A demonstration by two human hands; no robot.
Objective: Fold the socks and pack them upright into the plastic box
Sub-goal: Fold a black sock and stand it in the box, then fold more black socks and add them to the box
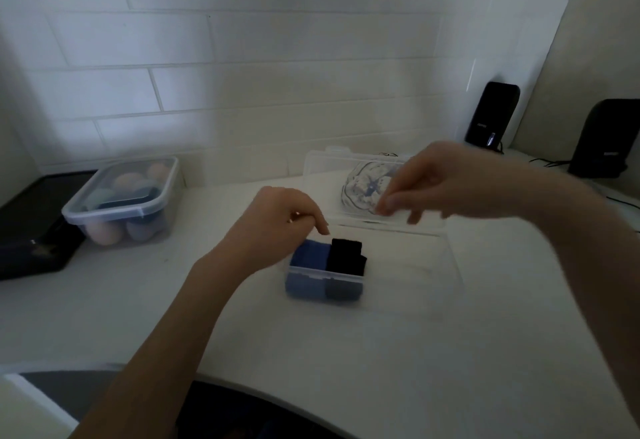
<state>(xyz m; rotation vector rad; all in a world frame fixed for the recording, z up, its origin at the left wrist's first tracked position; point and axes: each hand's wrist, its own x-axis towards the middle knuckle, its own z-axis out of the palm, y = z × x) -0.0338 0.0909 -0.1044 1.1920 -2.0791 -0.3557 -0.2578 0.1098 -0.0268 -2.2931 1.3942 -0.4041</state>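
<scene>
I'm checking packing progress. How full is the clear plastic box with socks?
Partly full. The clear plastic box holds a blue sock and a black sock upright at its left end; the rest looks empty.

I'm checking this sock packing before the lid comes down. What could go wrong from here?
1. The black sock stands above the box rim, so the lid might pinch it or fail to shut.
2. Both socks, blue sock included, sit at the left end with the rest of the box bare; they may topple sideways.
3. The right hand is blurred at the lid edge, so its grip is unclear and could slip.
</scene>
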